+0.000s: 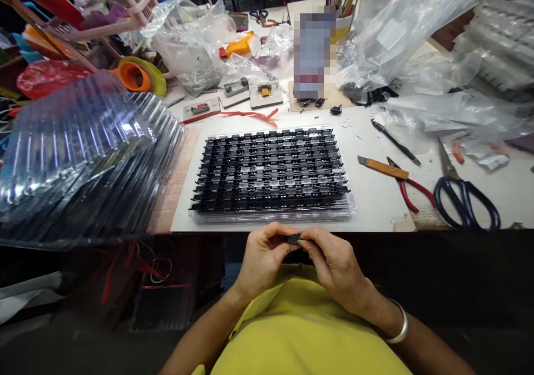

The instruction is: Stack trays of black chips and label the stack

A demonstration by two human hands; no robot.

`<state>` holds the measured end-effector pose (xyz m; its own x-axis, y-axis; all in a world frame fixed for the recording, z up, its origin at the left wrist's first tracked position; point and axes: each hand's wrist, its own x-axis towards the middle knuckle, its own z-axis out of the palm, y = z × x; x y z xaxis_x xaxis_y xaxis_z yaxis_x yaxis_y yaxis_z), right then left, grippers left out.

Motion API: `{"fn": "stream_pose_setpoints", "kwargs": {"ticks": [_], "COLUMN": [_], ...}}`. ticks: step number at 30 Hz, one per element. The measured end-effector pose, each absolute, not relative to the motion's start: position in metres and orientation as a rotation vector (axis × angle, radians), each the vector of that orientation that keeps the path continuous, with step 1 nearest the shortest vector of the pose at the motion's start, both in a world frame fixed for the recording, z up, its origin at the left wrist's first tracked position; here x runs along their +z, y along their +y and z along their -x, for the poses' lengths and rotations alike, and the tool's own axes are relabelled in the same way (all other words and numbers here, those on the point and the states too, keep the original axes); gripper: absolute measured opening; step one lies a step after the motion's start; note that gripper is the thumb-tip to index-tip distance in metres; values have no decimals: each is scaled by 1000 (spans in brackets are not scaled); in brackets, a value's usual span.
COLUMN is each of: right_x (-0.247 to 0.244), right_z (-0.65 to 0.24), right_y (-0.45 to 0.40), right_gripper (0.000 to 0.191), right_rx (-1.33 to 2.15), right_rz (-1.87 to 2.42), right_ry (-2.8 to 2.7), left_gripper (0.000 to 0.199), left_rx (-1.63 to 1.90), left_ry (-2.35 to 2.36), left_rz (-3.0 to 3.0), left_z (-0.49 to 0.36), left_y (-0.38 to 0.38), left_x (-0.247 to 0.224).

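Between the fingertips of both hands is a small black part [293,239], held just off the table's front edge. My left hand [263,258] pinches it from the left, thumb and index finger closed on it. From the right, my right hand [336,261] grips the same part with closed fingertips. Beyond the hands, a clear plastic tray [275,217] lies on a white board [375,208], bearing rows of similar black parts [273,169].
Stacked clear trays [83,158] stand at the left. To the right lie a cutter knife [384,167], red-handled pliers [406,188], a black pen-like tool [395,141] and scissors [463,197]. Plastic bags [187,47], small fixtures [266,94] and red strips [246,113] sit behind.
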<state>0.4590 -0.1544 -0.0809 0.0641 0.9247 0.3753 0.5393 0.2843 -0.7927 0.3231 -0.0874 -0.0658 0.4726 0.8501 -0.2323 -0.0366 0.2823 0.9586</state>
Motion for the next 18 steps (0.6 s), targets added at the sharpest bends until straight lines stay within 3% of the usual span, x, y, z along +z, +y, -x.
{"fn": "stream_pose_setpoints", "kwargs": {"ticks": [4, 8, 11, 18], "right_x": [-78, -75, -74, -75], "right_z": [-464, -475, -482, -485], "right_y": [-153, -150, -149, -156], "right_gripper": [14, 16, 22, 22], "right_rx": [615, 1135, 1373, 1336], "right_rz": [1412, 1415, 1335, 1312], "right_ry": [-1541, -1244, -1062, -1160], "left_gripper": [13, 27, 26, 21], "left_rx": [604, 548, 555, 517], "left_ry": [955, 939, 913, 815], "left_rz": [-1110, -1049, -1048, -1108], "left_z": [-324, -326, -325, -320], "left_y": [-87, -91, -93, -89], "left_x": [-65, -64, -65, -68]}}
